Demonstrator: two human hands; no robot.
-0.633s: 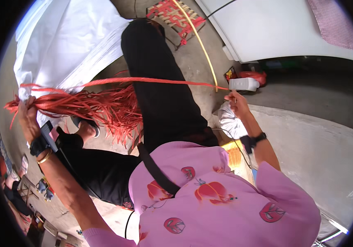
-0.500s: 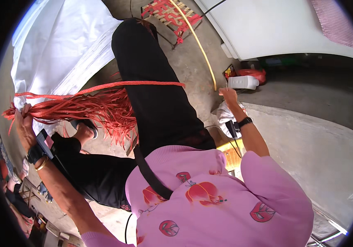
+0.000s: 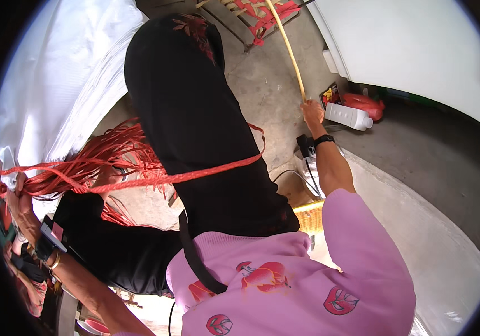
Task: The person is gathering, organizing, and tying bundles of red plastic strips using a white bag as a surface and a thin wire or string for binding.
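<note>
My left hand [image 3: 20,203], at the far left, is closed round the gathered end of a bundle of red strips [image 3: 111,151]. The strips fan out toward my legs. From this hand a flat braided red strap [image 3: 195,175] crosses my black-trousered thigh and curls back in a loop at its right side. Off to the right, my right hand [image 3: 313,115] has its fingers drawn together. A thin pale-yellow hose or rod [image 3: 290,47] runs down to these fingers, its lower end hidden there. Whether they grip it, or something small, cannot be made out.
White sheeting [image 3: 55,73] hangs at the upper left. A woven red-and-tan stool [image 3: 259,19] stands ahead. A white bottle [image 3: 349,116] and a red plastic bag [image 3: 366,105] lie beyond my right hand, near a large white panel [image 3: 402,45]. A yellow basket [image 3: 310,215] sits by my hip.
My right hand has moved up to the lower end of the yellow hose. The red strap now lies lower across my thigh, with its far part looped. My left hand keeps hold of the bundle.
</note>
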